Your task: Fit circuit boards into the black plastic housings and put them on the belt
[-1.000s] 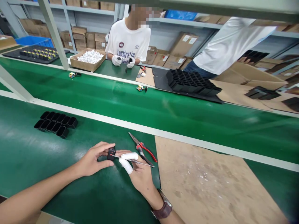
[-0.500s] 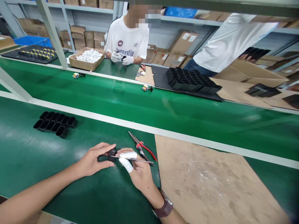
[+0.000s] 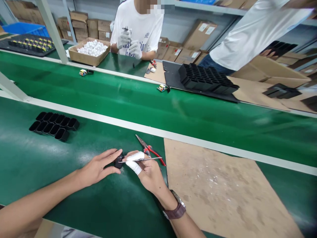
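Lettering on the co-worker's white shirt [image 3: 138, 24]: upper line broken by a gloved hand [image 3: 136, 49], only "ns" and "io" legible; lower line, "is hea", running behind the same glove; chest emblem [image 3: 147, 35], its caption too small to read; paired white labels [image 3: 203, 27] on a leaning carton [image 3: 196, 39] and a red-marked label [image 3: 177, 52] on a lower carton [image 3: 171, 56], print illegible.

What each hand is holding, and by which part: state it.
The left hand holds a small black piece by opposite edges; the right hand pinches a thin metal tool near its middle, between white-covered digits.
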Demonstrator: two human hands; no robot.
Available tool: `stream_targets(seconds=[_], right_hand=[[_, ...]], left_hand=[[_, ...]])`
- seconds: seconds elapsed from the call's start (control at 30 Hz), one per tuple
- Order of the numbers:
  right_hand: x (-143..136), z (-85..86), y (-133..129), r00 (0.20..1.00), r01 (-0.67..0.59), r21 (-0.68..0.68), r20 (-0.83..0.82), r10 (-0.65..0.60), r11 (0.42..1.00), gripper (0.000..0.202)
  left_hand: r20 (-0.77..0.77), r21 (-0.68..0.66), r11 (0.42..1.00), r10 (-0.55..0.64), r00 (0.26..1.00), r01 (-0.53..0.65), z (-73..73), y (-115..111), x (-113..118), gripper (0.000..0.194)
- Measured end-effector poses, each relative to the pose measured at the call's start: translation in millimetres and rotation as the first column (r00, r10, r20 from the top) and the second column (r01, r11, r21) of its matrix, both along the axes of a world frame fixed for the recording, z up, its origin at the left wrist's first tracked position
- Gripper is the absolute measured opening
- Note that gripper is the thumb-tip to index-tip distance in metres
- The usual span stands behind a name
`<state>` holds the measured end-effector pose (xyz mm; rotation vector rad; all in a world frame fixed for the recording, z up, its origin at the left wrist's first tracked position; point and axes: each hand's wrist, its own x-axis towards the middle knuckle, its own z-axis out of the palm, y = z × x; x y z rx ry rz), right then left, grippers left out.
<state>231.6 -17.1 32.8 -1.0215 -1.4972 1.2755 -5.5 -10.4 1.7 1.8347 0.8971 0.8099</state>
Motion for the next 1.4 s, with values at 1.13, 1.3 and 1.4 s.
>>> stream_targets(seconds=[1.13, 1.3, 1.4], right_hand=[[-1.1, -10.4, -3.2, 0.999, 0.041, 0.085, -0.008, -0.041, 0.996, 0.024], [1.3, -8.5, -3.1, 1.000, 0.008, 0.109, -0.010, -0.007, 0.994, 0.022], [4.0, -4.1, -2.4, 1.000, -0.018, 0.095, 0.009, 0.017, 0.995, 0.023]], left_hand=[[0.030, -0.032, 0.999, 0.000, 1.000, 0.000, 2.8, 3.8, 1.7, 0.064], [-0.029, 0.066, 0.998, -0.023, 0.999, 0.025, -0.5, 3.6, 0.0, 0.066], [-0.053, 0.154, 0.986, -0.048, 0.997, 0.055, -2.2, 3.4, -0.3, 0.065]])
